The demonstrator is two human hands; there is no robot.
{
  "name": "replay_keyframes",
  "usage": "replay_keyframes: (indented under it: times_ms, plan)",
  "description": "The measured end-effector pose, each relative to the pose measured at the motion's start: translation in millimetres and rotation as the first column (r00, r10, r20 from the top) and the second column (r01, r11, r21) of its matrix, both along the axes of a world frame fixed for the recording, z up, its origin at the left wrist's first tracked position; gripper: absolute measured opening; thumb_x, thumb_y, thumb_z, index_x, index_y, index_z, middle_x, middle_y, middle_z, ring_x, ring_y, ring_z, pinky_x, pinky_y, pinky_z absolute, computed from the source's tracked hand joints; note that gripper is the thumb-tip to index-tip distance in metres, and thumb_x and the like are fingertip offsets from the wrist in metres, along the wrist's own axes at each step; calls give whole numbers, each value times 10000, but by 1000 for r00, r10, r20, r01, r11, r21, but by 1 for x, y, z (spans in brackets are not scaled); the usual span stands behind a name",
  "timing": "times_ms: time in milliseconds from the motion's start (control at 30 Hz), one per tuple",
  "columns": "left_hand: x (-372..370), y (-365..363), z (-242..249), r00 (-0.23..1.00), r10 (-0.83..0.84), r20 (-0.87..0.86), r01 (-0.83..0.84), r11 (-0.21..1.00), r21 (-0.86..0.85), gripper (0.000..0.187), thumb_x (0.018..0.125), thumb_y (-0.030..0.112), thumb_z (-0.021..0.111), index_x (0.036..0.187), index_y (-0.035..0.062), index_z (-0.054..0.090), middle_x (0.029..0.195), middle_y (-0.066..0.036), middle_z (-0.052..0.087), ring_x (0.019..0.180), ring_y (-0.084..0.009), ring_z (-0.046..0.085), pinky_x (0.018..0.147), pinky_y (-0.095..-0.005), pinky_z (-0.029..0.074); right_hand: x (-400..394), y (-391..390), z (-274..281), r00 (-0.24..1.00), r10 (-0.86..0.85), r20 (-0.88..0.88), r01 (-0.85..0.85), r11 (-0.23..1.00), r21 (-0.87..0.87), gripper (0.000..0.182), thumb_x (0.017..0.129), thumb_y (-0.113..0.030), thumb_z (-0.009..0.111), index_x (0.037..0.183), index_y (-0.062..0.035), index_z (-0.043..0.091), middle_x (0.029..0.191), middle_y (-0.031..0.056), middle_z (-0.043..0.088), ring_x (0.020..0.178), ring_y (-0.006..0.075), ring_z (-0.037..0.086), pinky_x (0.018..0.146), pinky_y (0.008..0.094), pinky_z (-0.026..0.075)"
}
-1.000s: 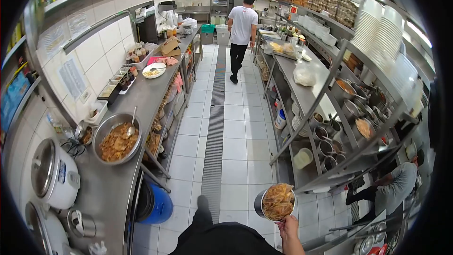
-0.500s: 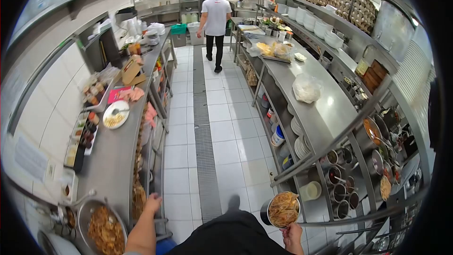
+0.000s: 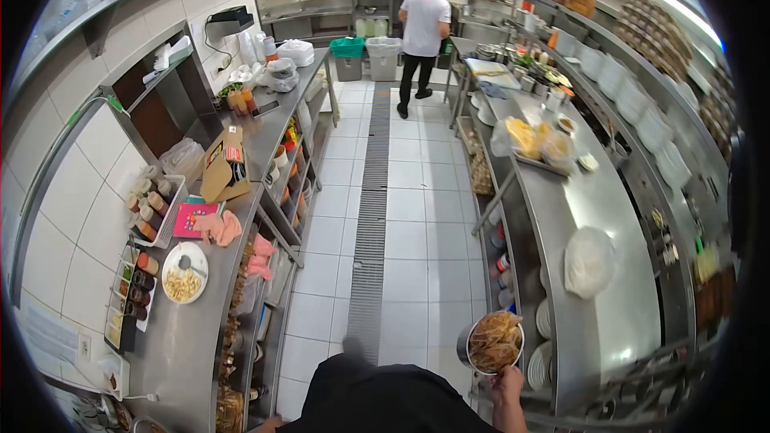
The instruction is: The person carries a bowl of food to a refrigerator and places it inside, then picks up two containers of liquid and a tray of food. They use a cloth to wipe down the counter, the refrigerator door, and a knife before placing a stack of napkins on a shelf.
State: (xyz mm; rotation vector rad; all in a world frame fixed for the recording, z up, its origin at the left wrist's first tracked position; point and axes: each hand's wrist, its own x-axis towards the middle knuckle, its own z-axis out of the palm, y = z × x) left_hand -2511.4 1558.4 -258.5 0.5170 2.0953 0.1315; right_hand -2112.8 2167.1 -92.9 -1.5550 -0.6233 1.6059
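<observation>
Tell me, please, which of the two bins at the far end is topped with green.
The left bin in the view: its top is green, whereas the right bin, nearer the co-worker, has a whitish top.

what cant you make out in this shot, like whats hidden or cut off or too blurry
- Left hand, head view: nearly all cut off by the bottom edge; anything it holds is unseen.
- Inside of the pot in the right hand, head view: hidden by the brown food on top.
- White bag, head view: cloudy plastic hides its contents.
- Wall sheet, head view: print too blurred.
</observation>
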Motion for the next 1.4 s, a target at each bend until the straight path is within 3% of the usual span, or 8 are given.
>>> replay_keyframes:
  times_ms: [333, 500, 567, 767, 900, 1000, 1133, 1400]
  plan:
    - [-264, 230, -25, 981, 169, 90, -151, 972, -179, 651, 926, 499, 682, 1323, -15, 640, 1226, -260, 705, 1159, -392, 674, 997, -485, 524, -268, 240, 10, 998, -65, 9, 65, 998, 17, 33, 784, -23, 557, 804, -49, 563, 607, 58, 507, 446, 226, 553, 417, 330, 469]
    - [-537, 487, -57, 916, 36, -398, 22, 990, 141, 744, 874, 474, 745, 1400, -29, 585, 1251, -279, 700, 1205, -417, 665, 1013, -473, 521, -340, 323, -22, 997, -76, -3, 76, 997, -17, 104, 771, -19, 541, 857, 6, 593, 695, 130, 626, 491, 269, 612, 438, 336, 478]
    - [-632, 615, -21, 895, 435, -93, -338, 801, 494, 695, 870, 390, 775, 1404, -15, 591, 1293, -244, 692, 1226, -384, 658, 1031, -431, 509, -377, 361, -20, 996, -82, 27, 83, 996, -20, 146, 762, -8, 533, 887, 24, 600, 702, 139, 648, 464, 263, 627, 398, 314, 453]
    - [-754, 857, 85, 871, 478, -111, -248, 625, 740, 599, 910, 289, 774, 1413, 29, 580, 1183, -162, 726, 1051, -273, 689, 953, -387, 536, -505, 530, -21, 992, -27, 124, 34, 998, -61, 143, 792, 6, 541, 915, 43, 605, 657, 124, 628, 414, 210, 567, 362, 306, 428]
    - [-740, 886, 85, 829, 545, -127, -431, 767, 475, 414, 896, 296, 712, 1201, 16, 691, 1132, -199, 749, 1040, -347, 719, 873, -448, 556, -615, 672, -1, 989, 65, 131, -57, 996, -68, 75, 796, 10, 542, 841, 22, 601, 616, 100, 594, 408, 206, 563, 367, 310, 432]
    - [-739, 822, -16, 969, -139, -205, 154, 986, 58, 412, 898, 386, 669, 1086, 29, 751, 1078, -231, 750, 1076, -409, 700, 915, -493, 544, -692, 777, 2, 991, 76, 108, -71, 996, -51, 66, 813, 4, 544, 863, 16, 585, 638, 109, 606, 409, 212, 564, 373, 307, 429]
    - [-738, 877, 13, 982, 189, 19, -186, 975, -125, 416, 903, 396, 662, 1082, 33, 755, 1080, -223, 751, 1078, -403, 701, 928, -495, 541, -802, 903, 14, 995, 92, 46, -89, 995, -48, 119, 811, 14, 541, 922, -7, 581, 687, 105, 628, 460, 217, 608, 401, 296, 432]
    - [-948, 1076, -8, 992, 104, 71, -94, 986, -140, 425, 913, 417, 649, 1074, 41, 763, 1084, -207, 753, 1083, -390, 702, 956, -499, 535, -998, 1086, -5, 999, -26, -22, 25, 998, -62, 187, 794, -3, 539, 972, -12, 597, 696, 83, 636, 501, 229, 653, 409, 262, 422]
